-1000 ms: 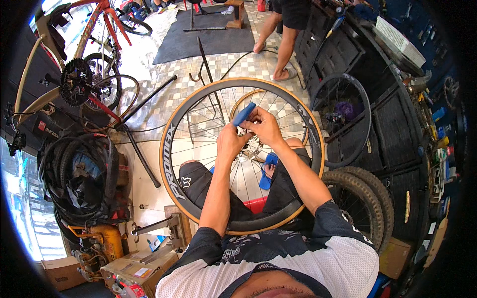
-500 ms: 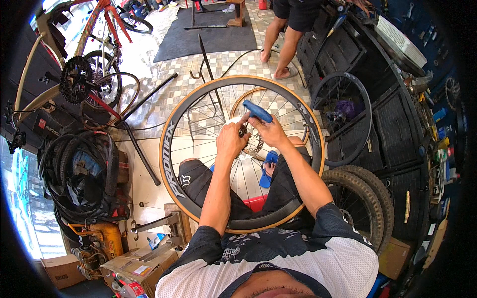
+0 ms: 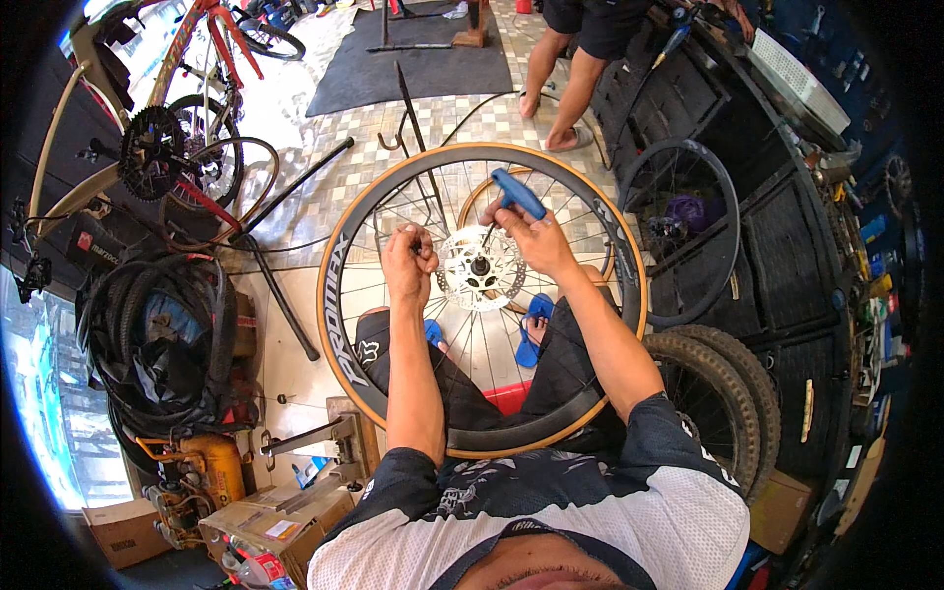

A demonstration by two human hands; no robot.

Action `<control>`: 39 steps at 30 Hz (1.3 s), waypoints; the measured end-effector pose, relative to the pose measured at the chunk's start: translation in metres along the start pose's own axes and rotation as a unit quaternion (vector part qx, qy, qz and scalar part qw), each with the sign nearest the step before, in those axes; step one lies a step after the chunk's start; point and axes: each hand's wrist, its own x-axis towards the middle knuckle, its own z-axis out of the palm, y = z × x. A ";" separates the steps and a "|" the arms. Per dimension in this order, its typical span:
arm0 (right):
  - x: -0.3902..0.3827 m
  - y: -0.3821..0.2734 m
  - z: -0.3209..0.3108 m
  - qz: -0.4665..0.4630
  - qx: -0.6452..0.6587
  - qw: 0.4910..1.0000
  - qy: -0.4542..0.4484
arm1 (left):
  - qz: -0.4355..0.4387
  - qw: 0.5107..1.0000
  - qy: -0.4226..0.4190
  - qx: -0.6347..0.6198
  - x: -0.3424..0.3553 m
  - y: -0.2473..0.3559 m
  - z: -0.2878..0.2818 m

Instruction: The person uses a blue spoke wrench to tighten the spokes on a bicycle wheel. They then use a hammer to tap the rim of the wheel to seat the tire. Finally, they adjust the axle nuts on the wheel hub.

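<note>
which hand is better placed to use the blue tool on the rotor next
Probably the right hand: it grips the blue tool by the rotor; the left hand sits left of it.

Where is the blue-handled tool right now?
In the head view, the blue-handled tool is in the person's right hand, its handle just above and right of the brake disc.

The handle (image 3: pixel 519 194) is blue, the disc (image 3: pixel 454 267) silver, the rim (image 3: pixel 511 438) black and pale-lettered, the tyre (image 3: pixel 643 290) tan.
</note>
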 end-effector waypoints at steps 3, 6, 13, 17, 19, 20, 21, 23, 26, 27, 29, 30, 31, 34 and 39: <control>0.001 0.004 0.016 0.009 -0.074 0.997 -0.037 | 0.011 0.997 -0.019 0.073 0.002 0.002 -0.013; 0.003 0.021 0.024 0.015 -0.085 0.995 -0.053 | 0.004 0.982 0.007 0.187 0.003 -0.005 -0.015; 0.006 0.028 0.026 -0.007 -0.144 0.988 -0.064 | 0.016 0.957 0.012 0.290 0.002 -0.011 -0.018; 0.005 0.021 0.029 0.003 -0.181 0.981 -0.073 | 0.045 0.923 -0.026 0.381 0.001 -0.008 -0.019; 0.006 0.021 0.029 -0.013 -0.191 0.979 -0.071 | 0.041 0.901 -0.083 0.423 -0.001 -0.007 -0.018; 0.007 0.022 0.027 -0.021 -0.206 0.975 -0.075 | 0.038 0.888 -0.112 0.444 -0.003 -0.006 -0.016; 0.008 0.024 0.025 -0.028 -0.221 0.972 -0.078 | 0.036 0.874 -0.141 0.463 -0.005 -0.006 -0.014; 0.012 0.023 0.025 -0.064 -0.247 0.964 -0.077 | 0.048 0.839 -0.167 0.515 -0.010 -0.004 -0.009; 0.013 0.024 0.027 -0.058 -0.266 0.959 -0.085 | 0.050 0.849 -0.170 0.497 -0.010 -0.008 -0.008; 0.014 0.025 0.027 -0.066 -0.271 0.957 -0.083 | 0.056 0.847 -0.168 0.502 -0.008 -0.011 -0.009; 0.012 0.025 0.029 -0.078 -0.281 0.953 -0.080 | 0.085 0.840 -0.159 0.512 -0.007 -0.016 -0.010; 0.012 0.026 0.030 -0.095 -0.282 0.952 -0.068 | 0.108 0.834 -0.150 0.519 -0.007 -0.018 -0.009; 0.011 0.028 0.030 -0.052 -0.246 0.966 -0.059 | 0.132 0.829 -0.143 0.525 -0.007 -0.021 -0.008; 0.011 0.023 0.034 0.026 -0.177 0.983 -0.042 | 0.170 0.827 -0.120 0.522 -0.009 -0.025 -0.002; 0.011 0.048 0.032 0.024 -0.041 0.999 0.002 | 0.167 0.816 -0.060 0.551 -0.006 -0.030 0.003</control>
